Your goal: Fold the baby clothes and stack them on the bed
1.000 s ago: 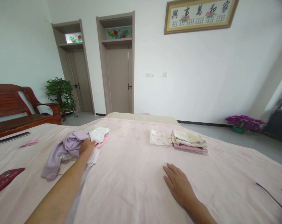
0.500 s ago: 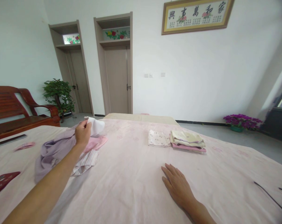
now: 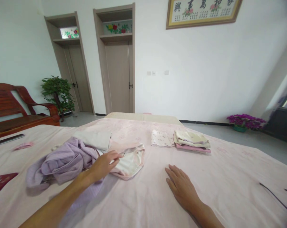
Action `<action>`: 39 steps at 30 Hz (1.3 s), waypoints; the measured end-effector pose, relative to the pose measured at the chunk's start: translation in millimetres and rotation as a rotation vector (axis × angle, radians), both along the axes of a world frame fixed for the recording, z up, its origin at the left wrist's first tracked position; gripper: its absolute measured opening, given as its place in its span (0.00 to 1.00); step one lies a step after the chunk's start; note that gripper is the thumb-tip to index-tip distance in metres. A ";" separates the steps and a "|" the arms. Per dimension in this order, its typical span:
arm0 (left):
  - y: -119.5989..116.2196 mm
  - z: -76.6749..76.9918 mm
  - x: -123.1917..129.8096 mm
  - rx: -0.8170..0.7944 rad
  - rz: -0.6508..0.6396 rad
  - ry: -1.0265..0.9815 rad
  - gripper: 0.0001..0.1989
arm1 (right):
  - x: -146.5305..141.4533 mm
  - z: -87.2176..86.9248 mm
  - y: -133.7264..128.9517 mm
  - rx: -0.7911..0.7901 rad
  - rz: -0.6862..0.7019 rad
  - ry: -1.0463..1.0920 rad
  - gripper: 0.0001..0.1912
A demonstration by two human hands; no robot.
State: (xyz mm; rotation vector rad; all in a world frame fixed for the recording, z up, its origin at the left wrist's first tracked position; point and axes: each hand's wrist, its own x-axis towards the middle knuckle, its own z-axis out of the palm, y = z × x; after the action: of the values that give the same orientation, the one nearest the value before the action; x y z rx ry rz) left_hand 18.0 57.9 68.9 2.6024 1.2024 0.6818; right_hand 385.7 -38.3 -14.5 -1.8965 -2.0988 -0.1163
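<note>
My left hand (image 3: 107, 164) reaches over the cloth with its thumb and fingers pinched on a pair of white underpants with pink edging (image 3: 130, 164). The underpants lie spread on the pink sheet (image 3: 143, 202). Behind my left wrist is a crumpled lilac garment (image 3: 64, 160), with a whitish cloth (image 3: 94, 139) at its far side. My right hand (image 3: 181, 186) rests palm down on the sheet, fingers stretched out, holding nothing. Farther off, beyond the right hand, a folded white printed cloth (image 3: 161, 139) sits beside a stack of folded cream and pink clothes (image 3: 192, 141).
At the left lie a red patterned object (image 3: 2, 183), a small pink cloth (image 3: 23, 146) and a long dark flat object (image 3: 7, 141). Dark thin cords (image 3: 276, 199) are at the right. Beyond the covered surface stand a wooden bench (image 3: 24, 110) and potted plants (image 3: 56, 93).
My left hand has come down and to the right from a raised white cloth. The underpants now lie spread to the right of the lilac garment, which is bunched differently. My right hand stays put.
</note>
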 end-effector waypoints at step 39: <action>29.0 -50.3 -140.3 0.348 0.709 0.601 0.33 | -80.2 170.6 56.6 0.248 0.345 1.856 0.16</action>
State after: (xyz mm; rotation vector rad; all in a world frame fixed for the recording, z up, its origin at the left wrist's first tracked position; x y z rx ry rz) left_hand -122.3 86.9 18.6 2.7177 2.4451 0.1903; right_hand 305.5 18.3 156.2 -0.6376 -0.8652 0.9778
